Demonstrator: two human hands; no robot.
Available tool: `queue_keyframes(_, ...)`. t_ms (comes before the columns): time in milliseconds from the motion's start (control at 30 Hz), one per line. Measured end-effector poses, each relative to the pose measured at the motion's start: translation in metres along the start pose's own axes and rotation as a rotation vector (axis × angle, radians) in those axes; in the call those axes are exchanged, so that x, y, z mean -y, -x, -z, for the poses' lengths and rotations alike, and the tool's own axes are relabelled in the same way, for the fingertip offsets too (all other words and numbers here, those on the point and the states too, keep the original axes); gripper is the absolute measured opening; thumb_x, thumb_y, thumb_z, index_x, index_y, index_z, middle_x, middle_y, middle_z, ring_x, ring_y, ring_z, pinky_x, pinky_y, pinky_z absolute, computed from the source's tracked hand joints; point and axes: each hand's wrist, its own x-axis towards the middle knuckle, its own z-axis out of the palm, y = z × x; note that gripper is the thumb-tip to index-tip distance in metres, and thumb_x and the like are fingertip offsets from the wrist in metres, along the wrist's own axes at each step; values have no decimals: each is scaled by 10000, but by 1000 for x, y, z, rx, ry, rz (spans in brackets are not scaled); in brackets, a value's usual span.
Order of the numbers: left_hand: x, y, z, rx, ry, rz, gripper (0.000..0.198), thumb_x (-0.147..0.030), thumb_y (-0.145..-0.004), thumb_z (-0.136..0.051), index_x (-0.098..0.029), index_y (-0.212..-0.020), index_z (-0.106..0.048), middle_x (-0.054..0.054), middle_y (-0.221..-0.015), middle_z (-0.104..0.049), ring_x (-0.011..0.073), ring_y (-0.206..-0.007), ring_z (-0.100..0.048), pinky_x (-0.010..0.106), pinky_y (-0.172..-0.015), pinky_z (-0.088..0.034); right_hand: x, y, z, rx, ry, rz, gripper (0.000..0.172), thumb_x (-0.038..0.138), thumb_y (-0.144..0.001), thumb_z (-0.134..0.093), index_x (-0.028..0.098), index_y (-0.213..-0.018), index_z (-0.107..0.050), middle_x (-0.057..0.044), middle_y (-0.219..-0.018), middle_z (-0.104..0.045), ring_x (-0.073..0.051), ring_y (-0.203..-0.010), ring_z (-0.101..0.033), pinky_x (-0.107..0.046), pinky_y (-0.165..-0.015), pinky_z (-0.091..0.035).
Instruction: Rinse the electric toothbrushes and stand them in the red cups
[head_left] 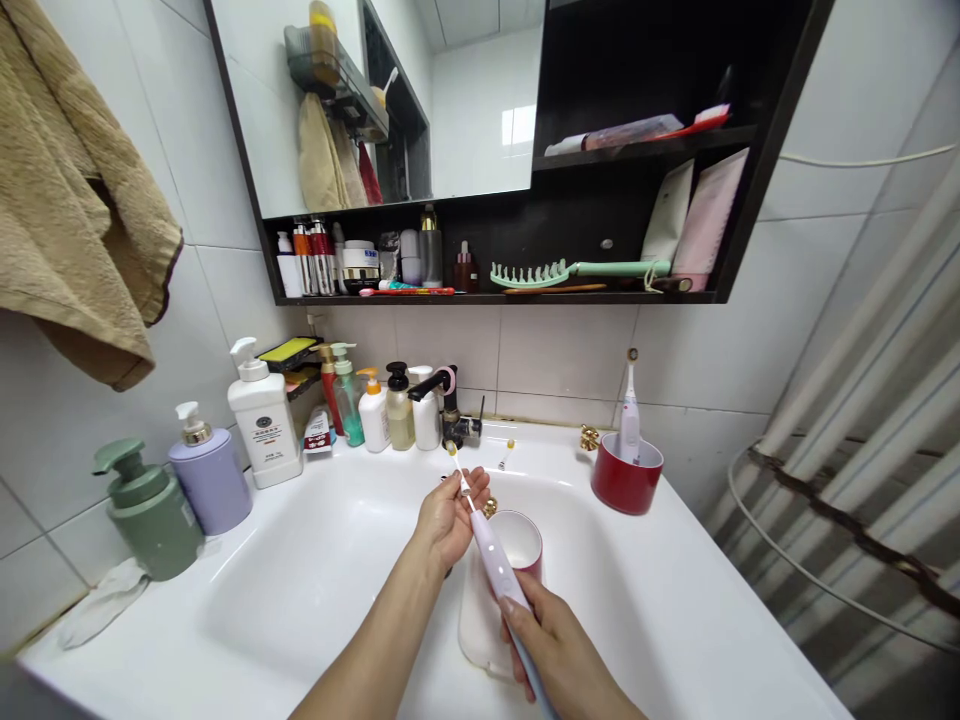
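Over the sink (300,560), my right hand (551,630) is wrapped round the pale lilac handle of an electric toothbrush (493,555), which is tilted up and away. My left hand (448,515) pinches a white brush head (460,474) at the handle's tip, thumb and index finger on it and the other fingers loosely curled. A thin metal shaft shows between head and handle. Beneath my hands are a red cup (534,566) with a white inside and a white tray-like piece (476,632). Another brush head (507,456) lies on the back ledge.
A second electric toothbrush (630,418) stands in a red cup (626,484) at right, beside a gold ornament (589,437). The black faucet (450,410) is behind my hands. Pump bottles (270,425) line the left and back. A mirror cabinet (480,298) hangs above.
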Motion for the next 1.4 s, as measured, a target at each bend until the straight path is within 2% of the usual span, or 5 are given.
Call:
queue_keyframes(500, 11, 3, 2, 119, -172, -153, 52, -168, -660, -468, -137, -647, -429, 34, -616, -562, 105, -559, -549, 241, -586, -423, -1, 0, -2, -49, -8, -27, 262, 374, -679, -370, 160, -827, -404, 41, -559, -403, -45, -366, -396, -167, -311, -297)
queue_keyframes(700, 16, 3, 3, 213, -267, -131, 132, -234, -619, -510, -139, -634, -420, 14, -578, -537, 105, -540, -534, 257, -596, -405, 2, 1, -2, 59, -213, -80, 263, 433, -677, -355, 175, -723, -369, 47, -565, -399, -30, -339, -353, -172, -305, -294)
queue_keyframes(867, 19, 4, 2, 255, -275, -139, 174, -279, -595, -518, -148, -643, -414, -6, -551, -526, 108, -529, -532, 278, -616, -398, 5, 4, -3, -43, -157, -39, 254, 426, -660, -399, 176, -695, -367, 52, -542, -393, -32, -345, -359, -168, -313, -287)
queue_keyframes(1033, 21, 5, 2, 304, -240, -122, 185, -271, -579, -531, -148, -633, -404, -21, -525, -514, 108, -529, -532, 289, -645, -393, 8, 4, -2, 48, -275, -84, 266, 433, -682, -347, 169, -657, -345, 50, -543, -387, -23, -330, -336, -163, -297, -279)
queue_keyframes(1400, 26, 6, -1, 292, -409, -182, 210, -334, -603, -485, -151, -662, -400, -17, -506, -512, 113, -493, -524, 256, -562, -393, -3, -2, 1, -131, -41, 12, 249, 367, -687, -357, 168, -829, -402, 43, -557, -381, -46, -374, -370, -176, -328, -299)
